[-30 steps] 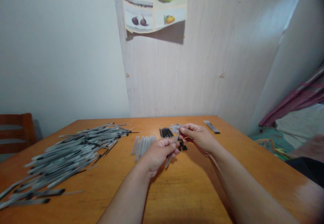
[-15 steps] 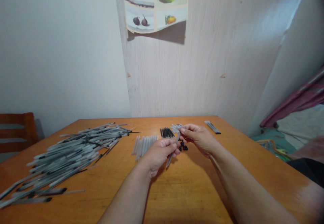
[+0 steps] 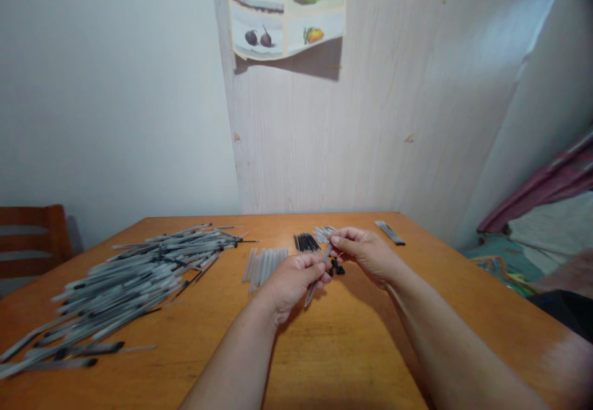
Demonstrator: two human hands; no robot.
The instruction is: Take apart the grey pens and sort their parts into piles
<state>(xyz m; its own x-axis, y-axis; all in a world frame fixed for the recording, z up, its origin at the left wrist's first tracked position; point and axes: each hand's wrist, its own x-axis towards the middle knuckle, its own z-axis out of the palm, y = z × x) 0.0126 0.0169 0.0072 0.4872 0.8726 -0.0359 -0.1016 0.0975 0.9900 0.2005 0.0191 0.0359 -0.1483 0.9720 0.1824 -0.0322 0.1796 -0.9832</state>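
Note:
Between my hands a slim, translucent grey pen (image 3: 311, 295) is held aslant, its pointed end down toward me. My left hand (image 3: 296, 280) is closed around the middle of the barrel. At the pen's upper end, the fingers of my right hand (image 3: 356, 248) pinch it; the fingertips partly hide that end. Small black caps or plugs (image 3: 340, 269) lie on the table just under my right hand. Behind my hands are a row of black refills (image 3: 306, 242) and some small clear pieces (image 3: 322, 233). Left of my left hand lies a row of clear pen barrels (image 3: 265, 265).
A large loose heap of pens and pen parts (image 3: 139, 280) covers the left of the wooden table (image 3: 333, 360). Several finished-looking pens (image 3: 390, 233) lie together at the back right. A wooden chair (image 3: 32, 228) stands at the left, and the wall rises behind the table.
Hardly anything differs: both hands keep the same hold on the pen. The whole view has shifted very slightly.

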